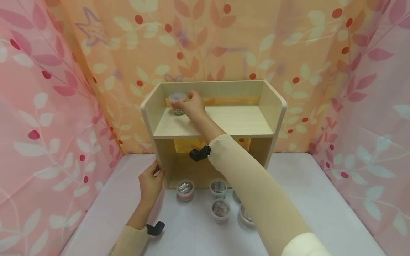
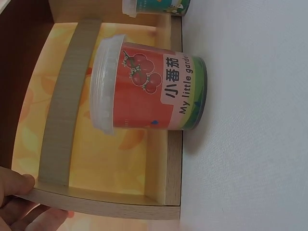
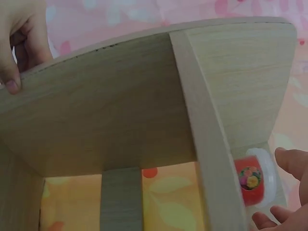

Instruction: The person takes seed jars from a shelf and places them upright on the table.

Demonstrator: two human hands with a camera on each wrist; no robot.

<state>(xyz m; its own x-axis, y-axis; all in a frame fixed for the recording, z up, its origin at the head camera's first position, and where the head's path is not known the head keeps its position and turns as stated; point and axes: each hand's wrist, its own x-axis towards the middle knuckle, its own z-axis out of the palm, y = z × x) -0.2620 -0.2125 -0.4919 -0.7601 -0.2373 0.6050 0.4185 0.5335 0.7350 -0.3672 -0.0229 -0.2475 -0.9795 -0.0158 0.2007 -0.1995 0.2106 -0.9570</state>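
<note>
A lidded plastic cup with a red label (image 3: 251, 180) stands at the left end of the upper board of a small wooden shelf unit (image 1: 214, 135). Around its right side is my right hand (image 1: 193, 106), thumb and fingers spread apart close to the lid. My left hand (image 1: 150, 185) pinches the front edge of the unit's left side panel, thumb on one face and fingers on the other. Below, a lidded cup with a tomato label (image 2: 149, 89) stands on the table in front of the unit, near that hand.
More lidded cups stand before the unit, among them a back one (image 1: 218, 188), a front one (image 1: 221, 210) and one partly behind my right sleeve (image 1: 246, 216). A white cloth (image 1: 189, 234) covers the table. Floral curtains (image 1: 224, 42) hang around it.
</note>
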